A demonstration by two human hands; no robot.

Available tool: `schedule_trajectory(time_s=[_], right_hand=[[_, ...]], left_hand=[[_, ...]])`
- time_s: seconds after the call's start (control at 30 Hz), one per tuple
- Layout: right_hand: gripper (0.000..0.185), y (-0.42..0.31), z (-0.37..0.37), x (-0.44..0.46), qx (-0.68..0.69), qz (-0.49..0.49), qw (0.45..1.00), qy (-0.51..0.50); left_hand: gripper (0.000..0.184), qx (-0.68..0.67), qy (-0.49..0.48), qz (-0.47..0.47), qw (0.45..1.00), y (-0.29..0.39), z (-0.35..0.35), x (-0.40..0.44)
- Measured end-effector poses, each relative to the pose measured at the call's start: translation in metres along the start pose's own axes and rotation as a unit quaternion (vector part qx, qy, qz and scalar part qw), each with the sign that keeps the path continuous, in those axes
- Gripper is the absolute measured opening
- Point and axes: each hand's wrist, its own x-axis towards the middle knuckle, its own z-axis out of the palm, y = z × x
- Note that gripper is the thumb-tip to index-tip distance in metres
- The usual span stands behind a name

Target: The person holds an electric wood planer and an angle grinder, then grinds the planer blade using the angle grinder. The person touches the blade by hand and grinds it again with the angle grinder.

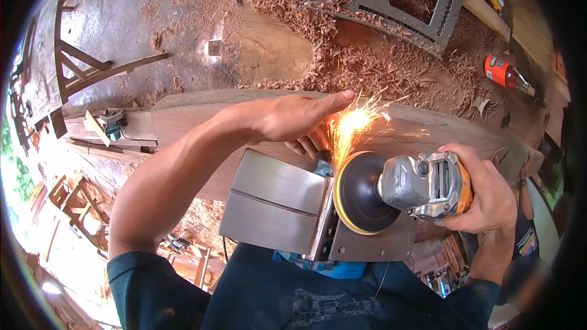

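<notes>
1. Head view, right hand: fingers and thumb wrapped firmly round the body of a grinder, no gap seen between palm and tool.
2. Grinder carries a black disc with a yellow rim. Left side of the disc is at a narrow metal bar on the planer; exact contact spot hard to see.
3. Planer: upturned, in front of the dark shirt, 2 flat steel plates facing up, blue body showing beneath.
4. Sparks fly from the far side of the disc, past the left hand.
5. Left hand: thumb stretched out toward the sparks, other fingers bent down near the planer's far end. Cannot tell whether they grip it.
6. Beyond the planer: a long wooden beam crosses the view, partly behind the left forearm.
7. Past the beam: reddish shavings, a metal triangle lying among them, and a bottle with a red label on its side, at right.
</notes>
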Motion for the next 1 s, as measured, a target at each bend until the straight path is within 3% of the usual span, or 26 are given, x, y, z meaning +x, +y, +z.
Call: schedule_trajectory(time_s=[0.53, 0.63, 1.0], right_hand=[[0.089, 0.0, 0.008, -0.009, 0.007, 0.005, 1.0, 0.02], [0.089, 0.0, 0.003, -0.008, -0.001, -0.022, 1.0, 0.001], [0.086, -0.009, 0.004, -0.013, -0.017, -0.013, 1.0, 0.0]], left_hand=[[0.093, -0.01, -0.003, -0.029, 1.0, 0.002, -0.001, 0.0], [0.096, 0.011, -0.022, 0.01, 1.0, -0.003, -0.001, 0.003], [0.093, 0.027, 0.004, 0.005, 1.0, -0.003, 0.001, 0.003]])
